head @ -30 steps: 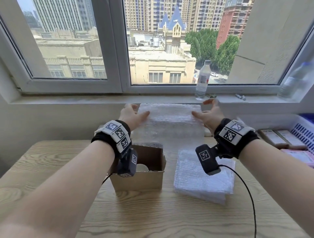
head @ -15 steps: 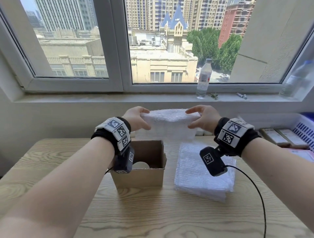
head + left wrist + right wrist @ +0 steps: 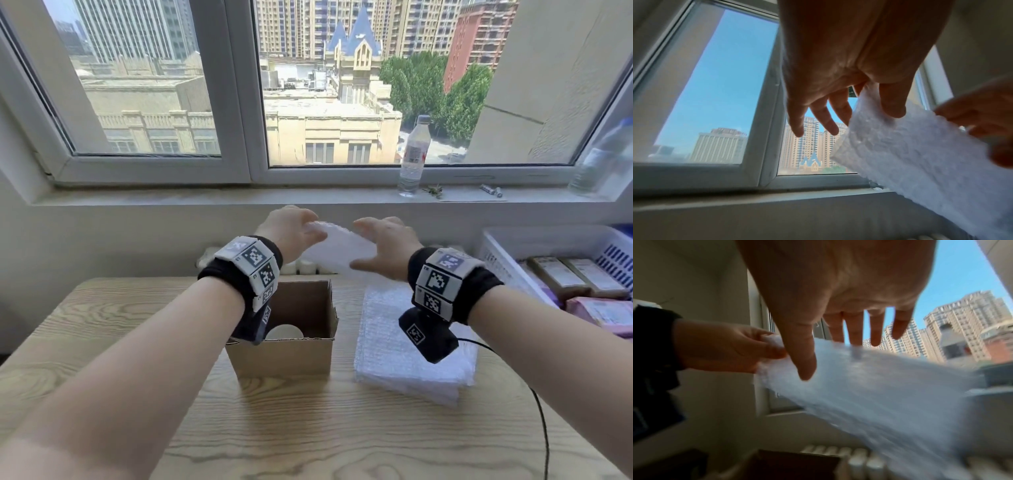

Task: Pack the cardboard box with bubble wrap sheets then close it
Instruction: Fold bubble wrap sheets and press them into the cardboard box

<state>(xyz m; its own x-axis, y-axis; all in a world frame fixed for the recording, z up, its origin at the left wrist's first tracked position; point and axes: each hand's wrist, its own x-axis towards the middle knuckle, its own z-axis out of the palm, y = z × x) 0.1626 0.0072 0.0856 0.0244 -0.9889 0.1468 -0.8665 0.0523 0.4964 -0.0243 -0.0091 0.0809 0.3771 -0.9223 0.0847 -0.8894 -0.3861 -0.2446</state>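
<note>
A folded bubble wrap sheet (image 3: 337,248) hangs in the air behind the open cardboard box (image 3: 291,356). My left hand (image 3: 298,231) pinches its left end between thumb and forefinger (image 3: 772,345), the other fingers loose. My right hand (image 3: 380,243) is at its right end with straight, spread fingers over the top edge. Its thumb (image 3: 805,368) touches the underside. The box stands on the wooden table (image 3: 342,428) and a white round object (image 3: 284,333) lies inside it. Just right of the box lies a stack of bubble wrap sheets (image 3: 387,349).
A water bottle (image 3: 412,154) stands on the window sill. At the right edge a white basket (image 3: 496,246) holds several flat packages. A black cable (image 3: 543,428) runs from my right wrist camera across the table. A radiator (image 3: 855,457) sits behind the table.
The sheet went from spread wide to folded into a narrow strip. Both hands came down and closer together. My right hand's fingers have straightened from their grip.
</note>
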